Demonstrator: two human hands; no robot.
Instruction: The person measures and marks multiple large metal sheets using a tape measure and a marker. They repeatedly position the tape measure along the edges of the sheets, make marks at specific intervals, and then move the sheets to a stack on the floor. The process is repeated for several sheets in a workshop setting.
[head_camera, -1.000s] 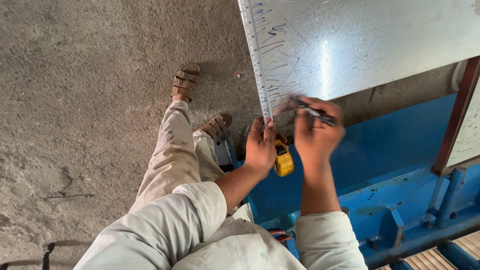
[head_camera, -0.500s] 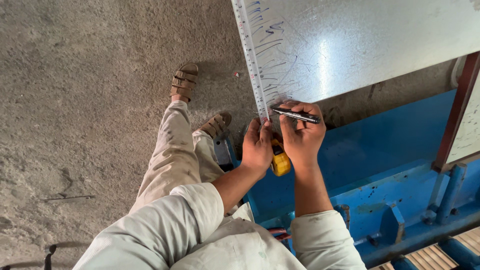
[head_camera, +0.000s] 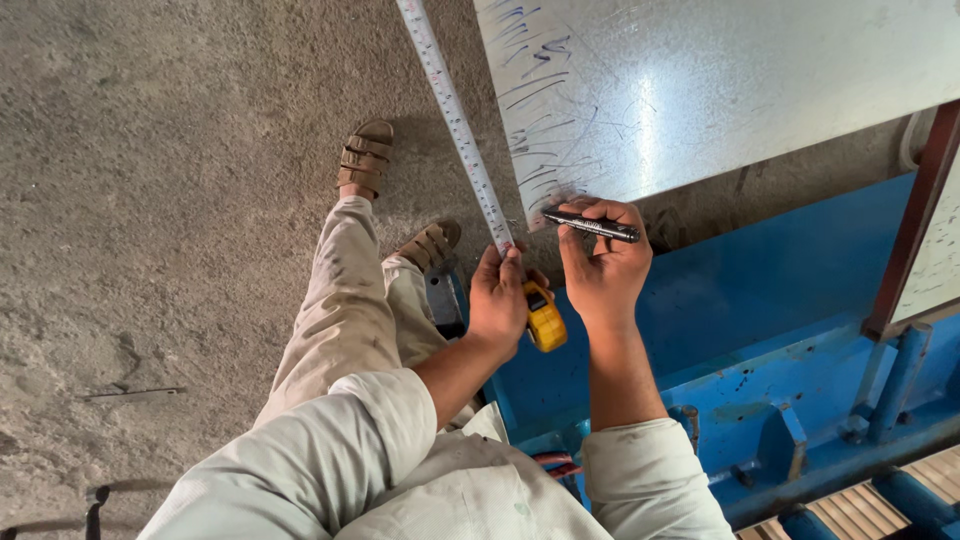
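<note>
We held the yellow tape measure (head_camera: 543, 317) in our left hand (head_camera: 497, 300), fingers clenched around its case and pinching the blade (head_camera: 455, 120) where it left the housing, while our right hand (head_camera: 603, 268) gripped a black marker (head_camera: 592, 225) across the fingertips, just at the lower corner of the galvanised metal sheet (head_camera: 720, 90). The sheet rested on the blue machine (head_camera: 780, 330), its near edge already covered in dark pen strokes. To measure well here, we judged that the blade should lie flat and parallel to the sheet's edge, touching it rather than floating beside it, and the marker tip should come down square at the reading — a tilted tape would throw the mark off. Compared with half a second before, the blade was drawn far out, running up past the sheet's left edge and out of view, where earlier it had been hardly extended; the marker stayed crosswise in our right hand. Our sandalled feet (head_camera: 365, 155) stood on the concrete floor (head_camera: 150, 200).
</note>
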